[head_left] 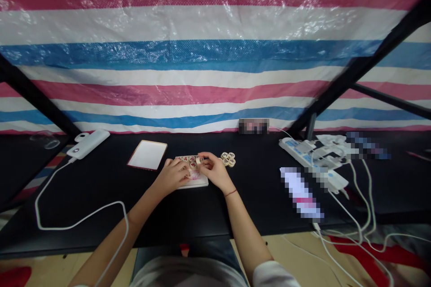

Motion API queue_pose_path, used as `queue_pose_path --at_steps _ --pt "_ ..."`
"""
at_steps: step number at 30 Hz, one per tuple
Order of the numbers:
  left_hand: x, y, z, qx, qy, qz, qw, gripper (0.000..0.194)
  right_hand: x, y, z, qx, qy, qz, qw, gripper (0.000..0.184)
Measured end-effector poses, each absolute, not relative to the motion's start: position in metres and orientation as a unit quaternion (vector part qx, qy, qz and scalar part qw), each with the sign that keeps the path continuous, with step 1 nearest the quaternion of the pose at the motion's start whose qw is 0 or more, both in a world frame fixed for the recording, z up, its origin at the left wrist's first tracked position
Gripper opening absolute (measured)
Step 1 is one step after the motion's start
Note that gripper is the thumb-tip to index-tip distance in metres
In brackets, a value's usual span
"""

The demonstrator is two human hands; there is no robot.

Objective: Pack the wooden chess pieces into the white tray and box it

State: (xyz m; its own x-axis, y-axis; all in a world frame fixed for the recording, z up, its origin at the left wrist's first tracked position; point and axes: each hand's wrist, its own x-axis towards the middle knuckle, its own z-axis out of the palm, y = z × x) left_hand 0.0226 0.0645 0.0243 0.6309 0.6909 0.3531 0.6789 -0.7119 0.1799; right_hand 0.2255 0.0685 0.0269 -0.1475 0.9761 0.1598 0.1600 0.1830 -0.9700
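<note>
A white box sits on the black table in front of me. Several round wooden Chinese chess pieces with red and dark characters lie in its far part, and the near part shows a pale bottom with pinkish marks. My left hand is curled over the box's left side, fingers bent inward above it. Above the box's right side, my right hand pinches a pale Chinese chess piece between thumb and fingers. Just right of that hand, several more pieces form a small cluster on the table.
A pale lid-like tray with a red rim lies left of the box. A white device with a cable stands farther left. At right are a power strip, plugs, cables and a blurred phone. Striped plastic sheeting hangs behind.
</note>
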Motion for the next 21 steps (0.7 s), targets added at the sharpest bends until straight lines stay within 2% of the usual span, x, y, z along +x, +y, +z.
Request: queue_pose_path --at_steps 5,9,21 --pt "0.011 0.066 0.022 0.868 0.409 0.278 0.037 0.012 0.218 0.051 0.029 -0.45 -0.766 0.264 0.376 0.012" --pt "0.004 0.065 0.016 0.833 0.44 0.331 0.051 0.018 0.207 0.047 0.023 -0.432 -0.821 0.201 0.315 0.009" --pt "-0.004 0.064 0.007 0.79 0.476 0.376 0.084 0.019 0.195 0.044 0.038 -0.55 -0.812 0.145 0.133 0.007"
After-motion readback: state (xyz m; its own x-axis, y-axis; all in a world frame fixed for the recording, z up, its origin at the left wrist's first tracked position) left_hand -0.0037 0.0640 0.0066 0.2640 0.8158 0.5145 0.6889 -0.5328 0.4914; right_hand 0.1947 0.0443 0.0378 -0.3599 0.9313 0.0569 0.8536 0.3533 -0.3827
